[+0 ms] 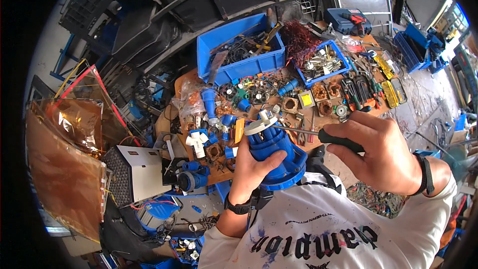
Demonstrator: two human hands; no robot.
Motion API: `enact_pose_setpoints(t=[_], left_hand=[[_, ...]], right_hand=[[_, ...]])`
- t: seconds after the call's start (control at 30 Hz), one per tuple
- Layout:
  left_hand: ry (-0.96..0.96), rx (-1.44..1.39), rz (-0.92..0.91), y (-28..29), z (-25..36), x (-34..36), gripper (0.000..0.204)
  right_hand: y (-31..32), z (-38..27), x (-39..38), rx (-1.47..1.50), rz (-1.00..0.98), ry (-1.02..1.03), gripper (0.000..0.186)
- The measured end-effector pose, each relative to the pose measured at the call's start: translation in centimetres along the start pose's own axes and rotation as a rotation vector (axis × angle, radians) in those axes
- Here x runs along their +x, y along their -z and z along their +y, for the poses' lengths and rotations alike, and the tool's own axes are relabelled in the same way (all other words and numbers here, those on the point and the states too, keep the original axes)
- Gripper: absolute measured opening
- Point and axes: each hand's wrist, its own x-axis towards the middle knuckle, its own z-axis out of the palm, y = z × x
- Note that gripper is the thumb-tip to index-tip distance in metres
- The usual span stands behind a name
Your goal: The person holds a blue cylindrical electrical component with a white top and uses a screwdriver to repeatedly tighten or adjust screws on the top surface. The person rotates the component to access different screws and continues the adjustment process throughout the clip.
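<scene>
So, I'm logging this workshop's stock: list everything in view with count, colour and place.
table: 1, brown, centre
casing: 1, blue, centre front
cap: 1, white, atop casing
screwdriver: 1, dark handle, right of cap
large bin: 1, blue, table's back
tray: 1, blue, right of large bin
wire tangle: 1, dark red, beside large bin
tool case: 1, blue, table's far right
drill: 1, red and black, on tool case
hand tools: several, mixed, table's right
small fittings: too many to count, mixed, across table
film panels: at least 2, amber, far left
shirt: 1, white, lower edge
left hand: 1, bare, around casing
right hand: 1, bare, on screwdriver
</scene>
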Motion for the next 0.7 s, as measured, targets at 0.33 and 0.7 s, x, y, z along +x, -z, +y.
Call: enact_pose_setpoints(t=[0.33,0.7], left_hand=[[0.035,-0.009,0.019,0.2,-0.4,0.8,0.077],[0.015,0.032,-0.024,0.3,-1.2,1.3,0.075]], right_hand=[[-0.3,1.6,1.4,0.069,0.022,0.036,0.023],[0.8,1.5,2.7,-0.327,-0.099,0.254,0.027]])
